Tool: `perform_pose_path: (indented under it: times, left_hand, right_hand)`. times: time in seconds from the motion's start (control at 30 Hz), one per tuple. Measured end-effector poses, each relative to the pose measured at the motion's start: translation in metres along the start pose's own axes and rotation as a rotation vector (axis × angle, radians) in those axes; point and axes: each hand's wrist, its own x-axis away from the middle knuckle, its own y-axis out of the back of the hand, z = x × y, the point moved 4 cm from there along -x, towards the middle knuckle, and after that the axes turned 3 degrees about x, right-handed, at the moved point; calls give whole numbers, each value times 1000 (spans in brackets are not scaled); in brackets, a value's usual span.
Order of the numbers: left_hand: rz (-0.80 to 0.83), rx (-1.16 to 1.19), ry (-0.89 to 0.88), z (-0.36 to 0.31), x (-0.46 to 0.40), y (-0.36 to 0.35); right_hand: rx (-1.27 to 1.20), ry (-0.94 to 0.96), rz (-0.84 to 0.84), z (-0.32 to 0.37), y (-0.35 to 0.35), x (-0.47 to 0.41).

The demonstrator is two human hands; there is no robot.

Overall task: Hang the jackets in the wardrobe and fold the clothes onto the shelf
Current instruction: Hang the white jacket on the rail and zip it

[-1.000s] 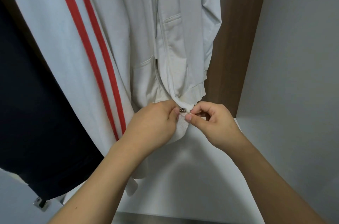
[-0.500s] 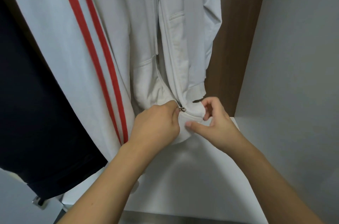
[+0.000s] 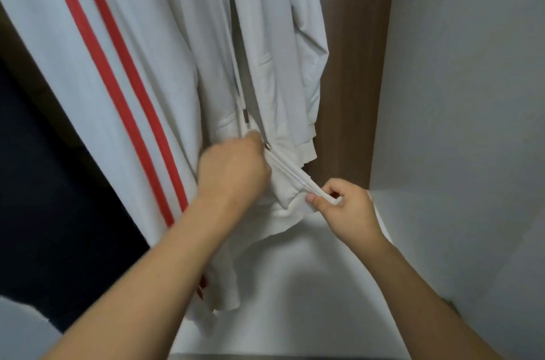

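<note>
A white jacket [image 3: 165, 44] with red stripes on its sleeves hangs in the wardrobe and fills the upper left of the view. My left hand [image 3: 233, 168] is closed at its metal zip slider [image 3: 267, 146], low on the front. My right hand [image 3: 342, 206] pinches the bottom hem of the jacket by the zip and holds it down and to the right, so the zipped stretch between my hands runs taut. The hanger and rail are out of view.
A dark navy garment [image 3: 44, 197] hangs to the left of the white jacket. The white wardrobe floor [image 3: 309, 286] lies below my hands. A brown wooden back panel [image 3: 356, 64] and a white side wall [image 3: 472, 94] close in the right.
My left hand has moved up with the zip slider, closing the bottom stretch of the zip. My right hand has shifted down and right, keeping hold of the hem.
</note>
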Motion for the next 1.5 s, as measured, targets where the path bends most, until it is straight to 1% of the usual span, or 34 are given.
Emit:
perform_pose_path:
  times: [0.07, 0.1, 0.17, 0.2, 0.27, 0.33, 0.4, 0.43, 0.47, 0.57, 0.6, 0.63, 0.67, 0.73, 0.77, 0.8, 0.87, 1.0, 1.03, 1.07, 1.17, 1.2, 1.23, 1.33, 1.4, 1.5]
  left_hand:
    - [-106, -65, -3, 7, -20, 22]
    - [-108, -99, -27, 4, -24, 29]
    - [-61, -178, -109, -12, -28, 37]
    - [-38, -213, -161, -21, -29, 39]
    - [-3, -270, -245, -34, -35, 46]
    - [9, -318, -294, -39, -45, 57]
    - [20, -382, -312, -39, -58, 69]
    - [23, -403, -294, -35, -67, 76]
    - [1, -410, -261, -29, -80, 87]
    - [-161, -419, -197, -12, -127, 133]
    - [-164, -423, -205, -10, -139, 145]
    - [-136, -424, -225, -10, -150, 152]
    - [-89, -426, -248, -12, -158, 156]
    - [12, -473, -292, -19, -167, 158]
    - [41, -513, -319, -22, -170, 157]
    - [45, -548, -339, -23, -173, 159]
    - [-1, -587, -335, -23, -185, 170]
    - [-208, -552, -207, -1, -221, 213]
    - [-257, -536, -184, 3, -230, 221]
    - [-272, -523, -171, 6, -238, 225]
    - [-147, -569, -190, 3, -256, 222]
    - [-132, -604, -220, -1, -261, 220]
    - [-150, -648, -252, -5, -265, 223]
    - [-323, -723, -306, -8, -285, 250]
    - [-416, -727, -247, 1, -301, 273]
    - [-431, -722, -207, 9, -318, 283]
  right_hand:
    - [65, -85, 55, -3, 2, -3]
    - [155, -85, 80, 2, 1, -5]
    - [271, -70, 125, 25, -1, -13]
    - [268, -40, 132, 41, -3, -19]
    - [193, 33, 89, 77, 1, -36]
    - [191, 40, 115, 98, 7, -51]
    - [261, -9, 216, 98, 7, -58]
    - [302, -49, 280, 94, 5, -58]
    - [344, -93, 338, 89, 1, -56]
    - [429, -171, 519, 86, 0, -58]
    - [434, -169, 560, 96, 5, -67]
    - [403, -138, 557, 112, 12, -79]
    - [317, -87, 487, 133, 21, -93]
    - [106, 39, 246, 181, 41, -124]
    - [81, 88, 157, 202, 49, -139]
    - [115, 98, 138, 216, 52, -152]
    - [220, 54, 219, 224, 52, -166]
    - [400, -58, 565, 219, 47, -170]
    - [409, -42, 599, 227, 49, -177]
    - [394, -9, 560, 242, 54, -190]
    - [290, 132, 237, 297, 79, -234]
    - [287, 170, 183, 311, 82, -244]
    - [295, 192, 166, 320, 82, -251]
    - [367, 164, 254, 319, 71, -260]
    - [380, 117, 329, 313, 65, -261]
    - [402, 99, 396, 319, 61, -265]
